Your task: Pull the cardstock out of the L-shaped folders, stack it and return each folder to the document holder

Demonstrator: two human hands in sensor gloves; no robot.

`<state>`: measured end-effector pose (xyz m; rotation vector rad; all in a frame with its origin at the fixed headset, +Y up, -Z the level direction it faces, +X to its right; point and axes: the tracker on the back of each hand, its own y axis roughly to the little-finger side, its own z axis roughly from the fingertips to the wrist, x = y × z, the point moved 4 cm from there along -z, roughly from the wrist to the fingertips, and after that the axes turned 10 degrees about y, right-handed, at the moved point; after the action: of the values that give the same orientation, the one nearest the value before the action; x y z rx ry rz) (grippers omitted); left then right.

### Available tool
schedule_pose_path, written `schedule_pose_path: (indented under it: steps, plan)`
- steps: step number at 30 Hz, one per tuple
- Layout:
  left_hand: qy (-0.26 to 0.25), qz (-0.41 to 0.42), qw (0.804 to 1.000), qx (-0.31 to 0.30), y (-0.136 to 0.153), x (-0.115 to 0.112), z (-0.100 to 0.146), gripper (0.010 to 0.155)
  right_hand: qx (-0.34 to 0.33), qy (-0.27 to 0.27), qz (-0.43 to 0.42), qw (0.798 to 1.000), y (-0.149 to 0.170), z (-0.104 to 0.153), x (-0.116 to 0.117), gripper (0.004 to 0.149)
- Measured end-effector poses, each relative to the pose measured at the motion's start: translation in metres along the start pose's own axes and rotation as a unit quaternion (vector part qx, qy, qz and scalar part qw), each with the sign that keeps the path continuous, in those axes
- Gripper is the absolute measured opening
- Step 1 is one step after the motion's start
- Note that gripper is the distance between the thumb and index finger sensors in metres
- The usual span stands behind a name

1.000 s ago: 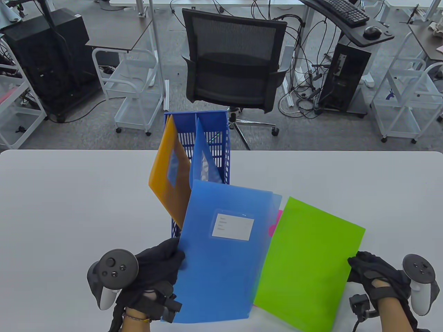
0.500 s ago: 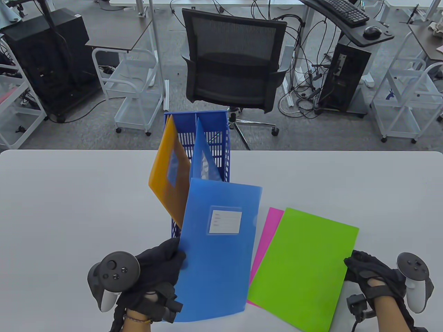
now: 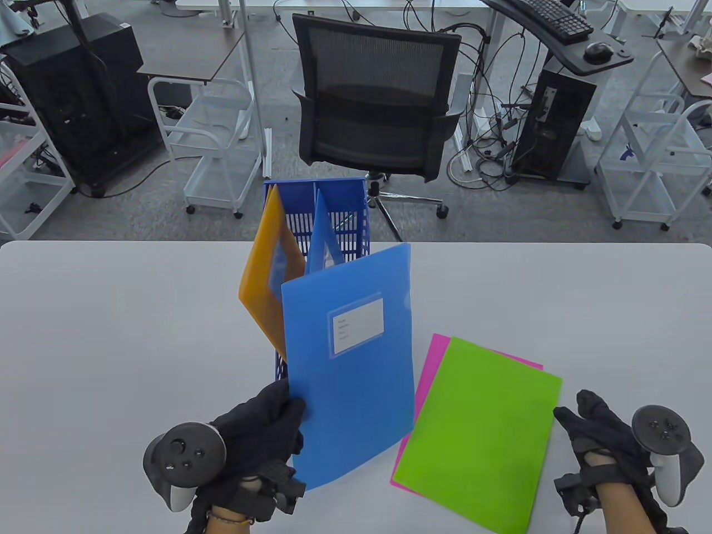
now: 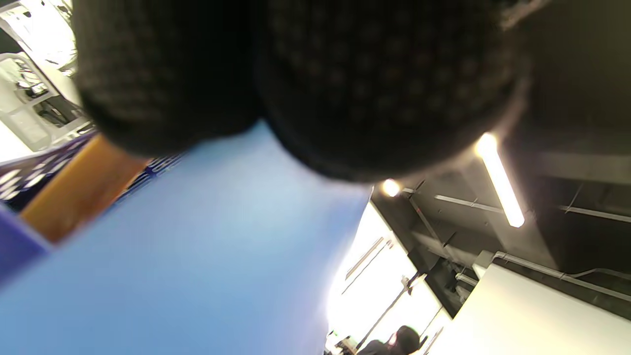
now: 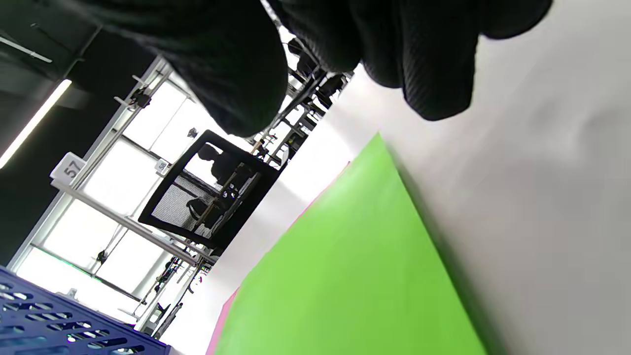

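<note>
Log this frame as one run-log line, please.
left hand: holds blue folder lifted near document holder | right hand: free, beside green cardstock lying on pink cardstock | orange folder: in holder

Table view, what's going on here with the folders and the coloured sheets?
A person is emptying folders. Their left hand grips a blue folder by its lower edge, lifted off the table in front of the blue document holder, which holds an orange folder. Green cardstock lies on pink cardstock. The right hand rests beside them, empty.
</note>
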<state>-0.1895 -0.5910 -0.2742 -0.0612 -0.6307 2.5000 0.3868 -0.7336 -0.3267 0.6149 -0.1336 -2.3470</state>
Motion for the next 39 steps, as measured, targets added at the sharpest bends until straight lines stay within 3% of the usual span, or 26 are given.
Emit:
schedule_pose_path:
  steps: [3, 11, 18, 29, 39]
  plan:
    - [-0.025, 0.018, 0.999, -0.020, -0.006, 0.004, 0.003, 0.041, -0.050, 0.024, 0.032, 0.998, -0.016, 0.005, -0.004, 0.072]
    - [-0.133, 0.108, 0.982, -0.082, -0.025, 0.025, 0.016, 0.040, -0.162, 0.021, 0.080, 0.983, -0.049, 0.020, 0.004, 0.075]
    - [-0.206, 0.099, 0.968, -0.106, -0.041, 0.036, 0.026, 0.039, -0.226, 0.011, 0.128, 0.966, -0.068, 0.032, 0.009, 0.082]
    - [-0.221, 0.034, 0.973, -0.055, -0.051, 0.015, 0.007, 0.038, -0.253, -0.036, 0.151, 0.955, -0.073, 0.038, 0.020, 0.088]
    - [-0.236, -0.007, 0.972, 0.018, -0.041, -0.006, -0.013, 0.038, -0.271, -0.037, 0.155, 0.949, -0.078, 0.042, 0.025, 0.086]
